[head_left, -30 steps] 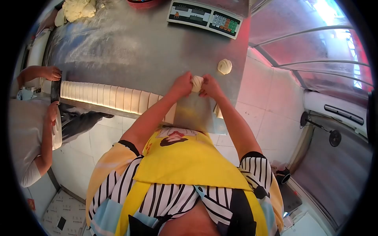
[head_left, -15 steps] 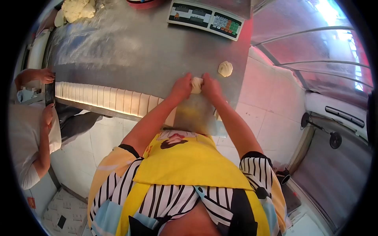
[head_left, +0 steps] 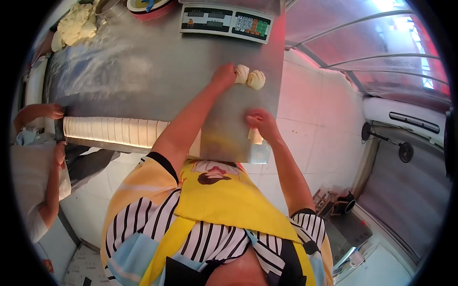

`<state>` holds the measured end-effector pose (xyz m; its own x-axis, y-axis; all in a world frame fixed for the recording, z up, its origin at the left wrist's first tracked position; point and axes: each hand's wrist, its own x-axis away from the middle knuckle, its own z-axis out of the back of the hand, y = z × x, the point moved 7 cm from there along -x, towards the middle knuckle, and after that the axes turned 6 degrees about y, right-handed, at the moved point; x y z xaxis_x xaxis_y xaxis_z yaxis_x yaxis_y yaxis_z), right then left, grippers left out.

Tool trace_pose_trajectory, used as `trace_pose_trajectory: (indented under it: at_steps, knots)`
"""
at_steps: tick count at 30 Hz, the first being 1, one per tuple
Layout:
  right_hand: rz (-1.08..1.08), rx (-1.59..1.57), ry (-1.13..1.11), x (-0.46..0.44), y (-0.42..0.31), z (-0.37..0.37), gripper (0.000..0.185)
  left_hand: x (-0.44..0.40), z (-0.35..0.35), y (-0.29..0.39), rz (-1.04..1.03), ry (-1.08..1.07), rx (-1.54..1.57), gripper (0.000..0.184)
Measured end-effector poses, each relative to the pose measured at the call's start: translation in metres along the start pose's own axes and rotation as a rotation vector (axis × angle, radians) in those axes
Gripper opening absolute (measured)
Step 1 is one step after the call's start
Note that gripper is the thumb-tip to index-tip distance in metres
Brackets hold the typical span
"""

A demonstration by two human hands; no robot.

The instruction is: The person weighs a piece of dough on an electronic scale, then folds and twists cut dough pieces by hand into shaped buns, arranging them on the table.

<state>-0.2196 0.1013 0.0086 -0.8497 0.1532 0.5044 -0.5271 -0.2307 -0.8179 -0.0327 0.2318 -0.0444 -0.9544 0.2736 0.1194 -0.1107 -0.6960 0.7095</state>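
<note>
Your left hand (head_left: 224, 77) is up at the pale, twisted dough roll (head_left: 242, 74), fingers curled against its left side; whether they grip it or have let go, I can't tell. That roll sits on the grey metal table (head_left: 143, 71), right beside a second pale, swirled dough roll (head_left: 256, 80), below the white electronic scale (head_left: 226, 23). And here's your right hand (head_left: 260, 120), nearer you, fingers bent, just above a small cream dough strip (head_left: 255, 137) at the table's near edge; I can't tell whether they're touching it.
</note>
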Motion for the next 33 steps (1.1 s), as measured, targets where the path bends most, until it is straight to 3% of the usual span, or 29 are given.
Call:
trace_pose_trajectory:
  at_steps: [2, 4, 6, 8, 11, 14, 17, 20, 23, 24, 27, 29, 30, 32, 33]
  knots:
    - [0.069, 0.111, -0.031, -0.006, -0.004, -0.026, 0.030, 0.001, 0.003, 0.002, 0.121, -0.244, -0.009, 0.020]
    - [0.196, 0.231, -0.080, -0.008, -0.027, -0.057, 0.034, 0.006, 0.043, 0.015, 0.007, -0.058, -0.046, 0.024]
    - [0.336, 0.401, -0.174, -0.006, -0.034, -0.102, 0.038, 0.031, 0.090, 0.013, 0.027, 0.046, 0.118, 0.030]
    - [0.519, 0.613, -0.271, -0.006, -0.038, -0.150, 0.044, 0.065, 0.138, 0.003, 0.131, 0.094, 0.486, 0.038]
    - [0.732, 0.800, -0.275, 0.018, -0.050, -0.190, 0.046, 0.119, 0.167, -0.031, 0.215, 0.101, 0.414, 0.042]
    - [0.718, 0.819, -0.423, 0.020, -0.036, -0.204, 0.046, 0.162, 0.139, -0.070, 0.130, 0.038, 0.448, 0.037]
    - [0.301, 0.257, -0.506, 0.027, -0.039, -0.169, 0.045, 0.208, 0.111, -0.058, 0.326, -0.327, 0.866, 0.042]
    - [0.169, -0.279, -0.335, 0.027, -0.066, -0.121, 0.039, 0.237, 0.085, -0.057, 0.513, -0.332, 1.555, 0.055]
    - [0.205, -0.238, -0.270, 0.028, -0.073, -0.099, 0.037, 0.236, 0.074, -0.033, 0.518, -0.222, 1.823, 0.062]
    - [0.170, -0.221, -0.253, 0.026, -0.070, -0.095, 0.037, 0.237, 0.074, -0.029, 0.538, -0.137, 1.808, 0.054]
    - [0.066, -0.216, -0.207, 0.023, -0.050, -0.090, 0.039, 0.228, 0.086, -0.013, 0.389, -0.025, 1.169, 0.042]
    - [0.010, -0.269, -0.185, 0.025, -0.042, -0.090, 0.041, 0.222, 0.091, -0.013, 0.383, -0.003, 0.918, 0.034]
    - [0.249, -0.118, -0.127, 0.031, -0.057, -0.087, 0.041, 0.218, 0.092, -0.016, 0.378, 0.010, 0.792, 0.030]
    - [0.725, 0.194, -0.006, 0.054, -0.089, -0.084, 0.041, 0.214, 0.078, -0.034, 0.565, -0.019, 0.990, 0.030]
    - [0.826, 0.322, -0.010, 0.058, -0.094, -0.085, 0.040, 0.214, 0.070, -0.042, 0.661, -0.033, 1.089, 0.031]
